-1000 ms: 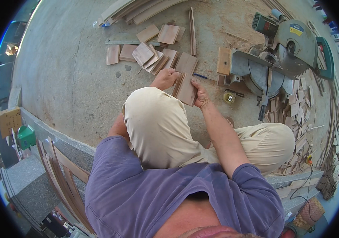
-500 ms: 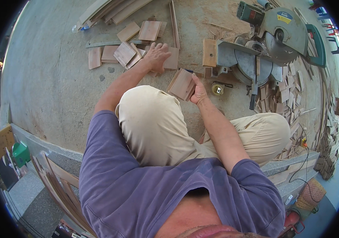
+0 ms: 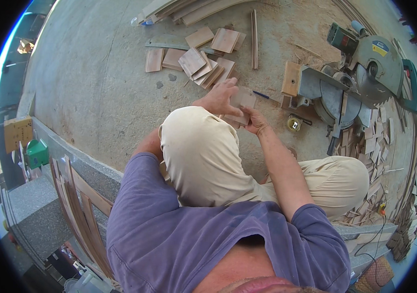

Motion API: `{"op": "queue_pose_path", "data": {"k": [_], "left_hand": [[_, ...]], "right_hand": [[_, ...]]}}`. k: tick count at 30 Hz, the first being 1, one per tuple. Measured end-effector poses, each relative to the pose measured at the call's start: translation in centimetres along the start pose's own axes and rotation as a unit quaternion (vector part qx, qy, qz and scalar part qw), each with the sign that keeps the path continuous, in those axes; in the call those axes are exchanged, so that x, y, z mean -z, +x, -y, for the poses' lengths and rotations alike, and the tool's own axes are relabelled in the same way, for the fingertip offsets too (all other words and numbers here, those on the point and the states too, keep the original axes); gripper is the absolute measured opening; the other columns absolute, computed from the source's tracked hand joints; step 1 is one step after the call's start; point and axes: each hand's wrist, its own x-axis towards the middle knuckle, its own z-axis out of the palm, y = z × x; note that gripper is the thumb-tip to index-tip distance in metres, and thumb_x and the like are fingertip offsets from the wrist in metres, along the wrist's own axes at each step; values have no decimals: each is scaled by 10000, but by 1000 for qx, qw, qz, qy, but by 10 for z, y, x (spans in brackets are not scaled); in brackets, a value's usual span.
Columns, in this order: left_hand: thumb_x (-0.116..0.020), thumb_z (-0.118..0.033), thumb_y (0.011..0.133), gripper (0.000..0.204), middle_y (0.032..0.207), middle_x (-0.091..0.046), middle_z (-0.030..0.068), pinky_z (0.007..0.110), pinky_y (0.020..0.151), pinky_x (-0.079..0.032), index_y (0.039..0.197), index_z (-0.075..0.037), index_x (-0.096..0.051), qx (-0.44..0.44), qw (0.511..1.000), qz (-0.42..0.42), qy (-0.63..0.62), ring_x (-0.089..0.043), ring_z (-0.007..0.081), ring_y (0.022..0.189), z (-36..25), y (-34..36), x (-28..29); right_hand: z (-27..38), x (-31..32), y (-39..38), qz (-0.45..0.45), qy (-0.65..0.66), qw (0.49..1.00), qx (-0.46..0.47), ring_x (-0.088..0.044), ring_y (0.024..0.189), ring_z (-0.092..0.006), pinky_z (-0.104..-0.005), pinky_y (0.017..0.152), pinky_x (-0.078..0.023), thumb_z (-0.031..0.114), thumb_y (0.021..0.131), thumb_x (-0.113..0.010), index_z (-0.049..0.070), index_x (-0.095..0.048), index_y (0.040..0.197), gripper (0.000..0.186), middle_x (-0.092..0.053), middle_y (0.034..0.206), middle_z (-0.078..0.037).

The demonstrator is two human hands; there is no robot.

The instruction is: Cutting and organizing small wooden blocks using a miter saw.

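Between my hands, just beyond my raised left knee, is a small group of short wooden board pieces (image 3: 244, 97). My left hand (image 3: 219, 99) grips them from the left, fingers along the far side and thumb on the near side. At the near right corner, my right hand (image 3: 256, 120) is closed on the same pieces, thumb on top. How many pieces lie beneath is hidden. A loose pile of similar cut pieces (image 3: 192, 62) lies on the floor beyond my left hand. Right of the held pieces lies a dark blue pen (image 3: 261, 94).
A miter saw (image 3: 374, 63) stands at the right, with a yellow tape measure (image 3: 294, 123) before it. Offcuts (image 3: 379, 136) heap up beside the saw. Long boards (image 3: 208, 10) lie at the far side, and a narrow strip (image 3: 254, 39) lies on the concrete floor.
My left hand has come from the pile back to my right hand, and a flat board piece is gone from the pile's near right. The view has shifted left.
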Motion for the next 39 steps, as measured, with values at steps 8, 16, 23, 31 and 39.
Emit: {"op": "queue_pose_path", "data": {"k": [8, 16, 23, 31, 39], "left_hand": [[-827, -615, 725, 1075, 1662, -183, 311, 574, 1211, -277, 1518, -10, -426, 583, 747, -263, -180, -196, 468, 1548, 106, 55, 28], [-819, -526, 705, 972, 1568, -354, 266, 553, 1126, -421, 1475, -27, -498, 558, 813, -107, -126, -399, 432, 1445, 128, 49, 19], [-769, -413, 646, 770, 1321, -564, 279, 464, 1043, -503, 1245, 57, -650, 426, 891, -140, -76, -581, 439, 1220, 123, -22, -11], [-809, -301, 613, 632, 1205, -597, 261, 441, 944, -493, 1097, 73, -652, 285, 890, -205, -290, -597, 405, 1103, 33, -47, -7], [-884, -409, 702, 798, 1489, -480, 334, 460, 1196, -351, 1251, 102, -611, 205, 974, -71, -68, -454, 456, 1401, -30, -27, -29]], "right_hand": [[4, 1, -1, -110, -6, 994, 22, -646, 1155, -235, -448, 1034, -530, 208, 844, -855, 62, -573, 1352, 600, -670, 1238, -73], [9, -2, 8, -123, 14, 989, 86, -648, 1165, -246, -460, 1003, -551, 227, 843, -862, 67, -576, 1362, 614, -669, 1265, -75], [4, -6, 21, -133, 17, 988, 82, -643, 1189, -249, -454, 1019, -544, 244, 867, -846, 77, -577, 1380, 603, -669, 1292, -85], [-1, -19, 17, -76, 59, 993, 75, -604, 1271, -235, -448, 1071, -507, 433, 870, -837, 111, -562, 1417, 692, -648, 1369, -71], [2, -33, 5, 30, 28, 999, 30, -615, 1243, -242, -463, 1119, -458, 431, 897, -804, 120, -571, 1404, 639, -657, 1334, -66]]}}
